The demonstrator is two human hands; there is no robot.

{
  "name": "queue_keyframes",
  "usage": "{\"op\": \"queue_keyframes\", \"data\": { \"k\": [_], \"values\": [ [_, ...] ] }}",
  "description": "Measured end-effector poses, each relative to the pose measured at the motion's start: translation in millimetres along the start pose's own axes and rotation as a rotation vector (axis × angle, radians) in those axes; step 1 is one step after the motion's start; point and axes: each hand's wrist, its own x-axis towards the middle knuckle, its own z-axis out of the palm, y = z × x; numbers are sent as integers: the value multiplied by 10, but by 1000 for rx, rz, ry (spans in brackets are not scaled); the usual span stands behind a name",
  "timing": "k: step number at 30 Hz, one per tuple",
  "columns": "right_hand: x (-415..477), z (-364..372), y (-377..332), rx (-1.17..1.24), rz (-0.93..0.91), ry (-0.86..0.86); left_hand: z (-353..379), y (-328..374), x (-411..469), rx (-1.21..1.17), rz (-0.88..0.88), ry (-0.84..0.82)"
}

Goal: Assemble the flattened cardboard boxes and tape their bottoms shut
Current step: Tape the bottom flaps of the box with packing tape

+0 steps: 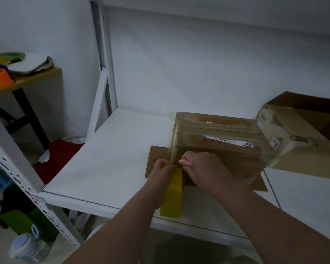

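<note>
Cardboard box [227,149] sits on the white shelf [111,161], right of the middle, brown and worn, with red print and a white label [228,140] across its upper face. Glossy clear tape strip [173,138] runs over the top seam and down the near-left corner. Brown flaps [155,161] lie spread flat on the shelf beneath it.

Both hands meet at that corner, low on the box. The left hand [163,167] is curled round the top of a yellow tape roll [171,195], which hangs edge-on below the fingers. The right hand [200,166] is curled too, its fingertips pinching the tape strip against the cardboard. Exactly where the tape ends is hidden behind the fingers, and the dim light blurs the print.

A second box [301,130] stands just beside the first on the right, open at the top and cut off by the picture's edge; its inside is too dark to read. At far left an orange bowl [0,77] sits on a side surface, contents out of sight.
</note>
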Motion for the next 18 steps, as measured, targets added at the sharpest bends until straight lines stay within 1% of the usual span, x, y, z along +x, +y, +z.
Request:
{"op": "queue_keyframes", "data": {
  "k": [5, 9, 15, 18],
  "values": [
    [81, 31, -34, -92, -82, 23, 4, 3, 24, 3, -8, -11],
    [130, 115, -29, -154, -194, 149, -5, -1, 37, -18, -4, -16],
    [202, 207, -24, -296, -242, 200, -27, 29, -7, -103, -10, -69],
    [212, 216, -13, -321, -279, 221, -24, 46, -36, -112, -13, -77]
  ]
}}
